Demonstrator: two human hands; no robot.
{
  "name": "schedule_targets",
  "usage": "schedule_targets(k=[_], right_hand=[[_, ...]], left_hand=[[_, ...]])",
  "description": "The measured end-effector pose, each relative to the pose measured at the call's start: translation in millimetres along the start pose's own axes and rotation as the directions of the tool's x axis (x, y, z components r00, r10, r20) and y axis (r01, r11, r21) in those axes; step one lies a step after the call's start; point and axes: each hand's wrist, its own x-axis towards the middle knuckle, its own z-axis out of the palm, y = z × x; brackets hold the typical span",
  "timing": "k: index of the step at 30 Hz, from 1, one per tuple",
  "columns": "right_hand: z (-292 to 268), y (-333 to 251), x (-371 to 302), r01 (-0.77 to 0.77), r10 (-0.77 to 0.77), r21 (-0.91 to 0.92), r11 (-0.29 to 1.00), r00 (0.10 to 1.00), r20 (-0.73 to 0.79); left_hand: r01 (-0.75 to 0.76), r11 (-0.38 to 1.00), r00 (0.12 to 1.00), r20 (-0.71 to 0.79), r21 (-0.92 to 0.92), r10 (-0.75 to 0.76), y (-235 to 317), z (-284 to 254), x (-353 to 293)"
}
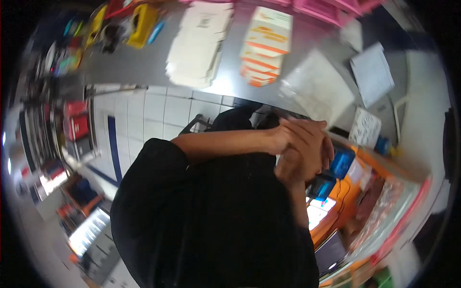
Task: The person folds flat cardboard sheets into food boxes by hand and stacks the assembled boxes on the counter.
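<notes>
My left forearm reaches across my body to the right. At its end, my left hand (306,133) lies over my right hand (291,165), and the two touch. The left fingers look stretched out and hold nothing that I can see. Motion blurs the right hand, and the left one partly covers its fingers. Both hands are in the air in front of my black shirt, near the metal table's edge. Closest to them is a clear plastic bag with whitish contents (319,89) on the table. Blue box-like items (342,162) stand just right of the hands.
The grey metal table (129,67) holds flat white cartons (199,43), an orange-and-white carton stack (266,45), yellow bins (142,26) and a white sheet (372,74). Pink crates (326,10) line the back. An orange surface (345,194) with cables lies to the right.
</notes>
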Motion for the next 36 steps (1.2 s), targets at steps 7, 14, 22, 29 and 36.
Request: schedule_targets(k=[7,14,22,29,36], right_hand=[[72,28,-80,0.169,-0.185,0.077,0.983,0.932,0.311],[150,48,-96,-0.036,0.054,-0.053,0.998,0.915,0.401],[277,81,-14,-0.139,0.258,-0.341,0.930,0.906,0.336],[408,102,46,-0.252,0.453,-0.506,0.825,0.830,0.326],[445,122,69,-0.265,0.603,-0.747,0.610,0.767,0.220]], left_hand=[[-0.442,0.892,0.826,-0.430,-0.093,0.364,-92,-23,-91],[-0.356,0.863,0.644,-0.575,0.358,0.504,-86,-82,-179],[0.549,0.119,-0.077,-0.092,0.827,0.993,30,-220,-255],[0.519,0.207,0.024,-0.256,0.829,0.966,59,-273,-290],[0.315,0.214,0.250,-0.298,0.925,0.921,60,-269,-306]])
